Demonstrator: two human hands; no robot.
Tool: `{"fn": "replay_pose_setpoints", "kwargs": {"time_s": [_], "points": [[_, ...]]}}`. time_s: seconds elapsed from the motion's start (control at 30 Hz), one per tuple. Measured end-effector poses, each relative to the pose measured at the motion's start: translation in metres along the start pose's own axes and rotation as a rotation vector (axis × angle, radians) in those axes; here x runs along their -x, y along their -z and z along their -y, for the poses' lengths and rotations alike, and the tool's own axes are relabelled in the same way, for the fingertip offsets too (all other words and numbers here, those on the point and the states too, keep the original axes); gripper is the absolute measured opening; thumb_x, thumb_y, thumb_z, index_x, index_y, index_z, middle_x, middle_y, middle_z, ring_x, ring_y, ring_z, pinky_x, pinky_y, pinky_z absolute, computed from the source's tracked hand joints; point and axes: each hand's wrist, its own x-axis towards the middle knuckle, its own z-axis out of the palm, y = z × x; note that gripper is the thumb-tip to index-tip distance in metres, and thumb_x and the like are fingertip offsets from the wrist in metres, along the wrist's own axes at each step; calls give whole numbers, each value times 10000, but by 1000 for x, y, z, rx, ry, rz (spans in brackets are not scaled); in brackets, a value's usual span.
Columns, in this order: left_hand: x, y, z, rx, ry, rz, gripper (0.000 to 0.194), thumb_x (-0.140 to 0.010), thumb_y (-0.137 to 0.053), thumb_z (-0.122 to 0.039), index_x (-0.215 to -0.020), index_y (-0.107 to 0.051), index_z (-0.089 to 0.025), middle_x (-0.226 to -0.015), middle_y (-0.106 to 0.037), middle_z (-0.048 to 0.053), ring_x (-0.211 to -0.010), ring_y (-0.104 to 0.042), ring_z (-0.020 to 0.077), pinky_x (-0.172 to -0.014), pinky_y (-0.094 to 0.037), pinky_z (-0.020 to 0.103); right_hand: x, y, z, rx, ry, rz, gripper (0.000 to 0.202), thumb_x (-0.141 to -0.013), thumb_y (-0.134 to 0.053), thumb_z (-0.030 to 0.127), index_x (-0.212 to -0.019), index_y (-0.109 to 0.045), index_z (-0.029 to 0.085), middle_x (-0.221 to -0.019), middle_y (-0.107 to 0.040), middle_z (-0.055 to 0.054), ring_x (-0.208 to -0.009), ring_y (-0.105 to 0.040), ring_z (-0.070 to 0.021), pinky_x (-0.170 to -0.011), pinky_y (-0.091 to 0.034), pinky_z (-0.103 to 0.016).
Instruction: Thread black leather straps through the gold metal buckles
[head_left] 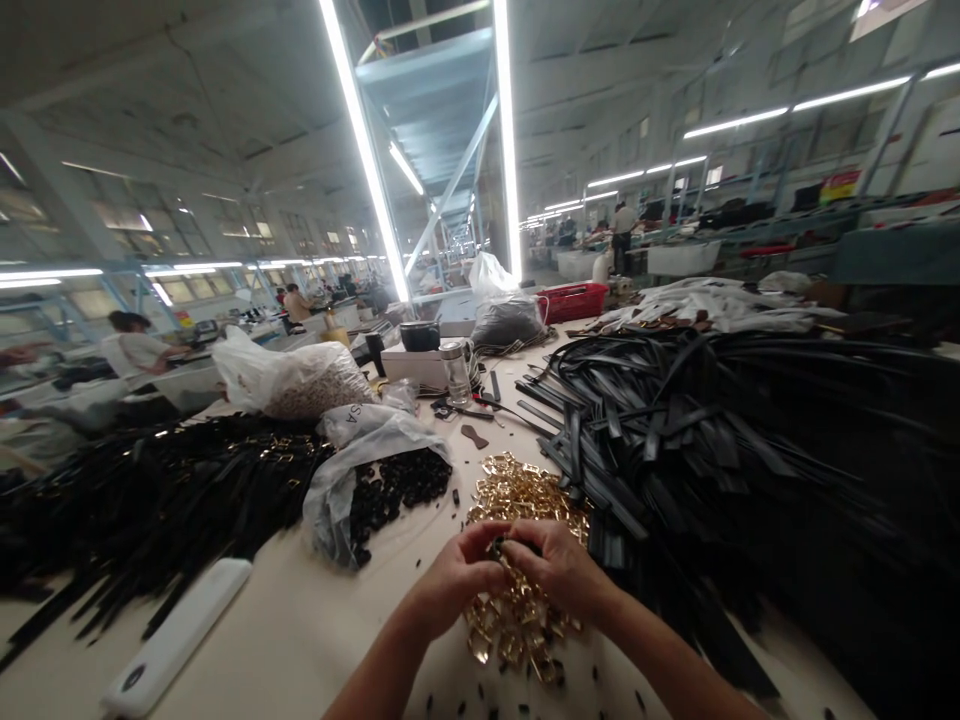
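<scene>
My left hand (459, 578) and my right hand (561, 568) meet over the pile of gold-coloured metal buckles (517, 482). Fingers and thumbs of both are pinched round a small dark piece (498, 546), mostly hidden, so its kind is unclear. More gold hardware spreads on the table below my hands. To the left lies an open plastic bag (330, 515) spilling small black pieces (397, 488). A large heap of black straps (667, 430) rises close to the right of my right hand.
Black straps with gold buckles (247, 480) lie at left, behind a long white device (180, 635). Farther back stand a filled plastic bag (300, 375), a glass jar (454, 372), a white box (412, 368) and a red basket (574, 300). A co-worker (135, 345) sits far left.
</scene>
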Motion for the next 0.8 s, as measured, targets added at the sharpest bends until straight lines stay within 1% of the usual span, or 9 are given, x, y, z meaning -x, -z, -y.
{"fn": "replay_pose_setpoints", "kwargs": {"time_s": [0.07, 0.17, 0.23, 0.33, 0.4, 0.53, 0.6, 0.67, 0.8], "points": [[0, -1, 0, -24, -23, 16, 436, -574, -847, -188, -968, -666, -144, -893, -665, 55, -769, -592, 137, -677, -437, 219, 0, 0, 0, 13, -15, 53, 217, -817, -507, 260, -647, -595, 159, -582, -517, 34, -565, -447, -103, -531, -306, -213], [0, 2, 1, -19, -48, -25, 336, -584, -843, -188, -833, -622, -145, -735, -627, 3, -625, -544, 93, -576, -391, 197, -1, 1, -2, 38, -51, 96, 236, -816, -516, 281, -627, -580, 155, -566, -490, 36, -546, -429, -98, -506, -285, -210], [0, 5, 1, -11, -48, -31, 327, -589, -843, -197, -783, -584, -148, -671, -591, -21, -567, -506, 76, -534, -356, 188, -1, 1, -3, 35, -78, 104, 244, -823, -513, 302, -641, -583, 155, -568, -488, 34, -544, -429, -98, -501, -283, -209], [1, 4, 0, 1, -48, 2, 359, -564, -860, -211, -736, -551, -148, -664, -581, -24, -570, -505, 76, -535, -358, 185, 0, 2, -3, -9, -81, 126, 246, -824, -517, 316, -646, -570, 154, -566, -464, 39, -544, -412, -95, -502, -287, -208], [2, 2, -1, 11, -28, 26, 364, -559, -863, -225, -717, -544, -148, -628, -562, -36, -526, -479, 63, -501, -340, 175, 0, 2, -2, -68, -59, 154, 265, -828, -526, 335, -636, -554, 153, -571, -443, 42, -549, -398, -92, -505, -291, -206], [3, 3, -3, 69, 28, 4, 336, -585, -852, -267, -703, -564, -139, -601, -562, -31, -473, -463, 50, -443, -306, 163, 1, 3, 1, -169, -70, 197, 313, -848, -527, 410, -690, -589, 147, -584, -461, 38, -540, -399, -92, -500, -306, -204], [2, 6, -3, 71, 45, -29, 320, -598, -845, -281, -719, -589, -133, -607, -578, -22, -465, -478, 51, -437, -319, 163, 2, 5, 4, -158, -84, 192, 324, -852, -525, 426, -702, -599, 149, -574, -480, 35, -525, -411, -94, -490, -309, -206], [1, 9, -4, 44, 40, -62, 301, -617, -834, -293, -727, -606, -131, -597, -581, -24, -449, -477, 49, -434, -333, 165, 3, 8, 8, -84, -44, 158, 312, -857, -526, 408, -691, -605, 156, -569, -502, 31, -523, -433, -100, -491, -313, -209], [3, 11, -11, -114, -5, -84, 276, -634, -820, -303, -750, -650, -119, -623, -607, -7, -493, -517, 66, -481, -393, 182, 6, 15, 14, 202, 113, -35, 249, -867, -529, 342, -707, -636, 185, -617, -590, 10, -571, -500, -119, -552, -342, -228]]}}
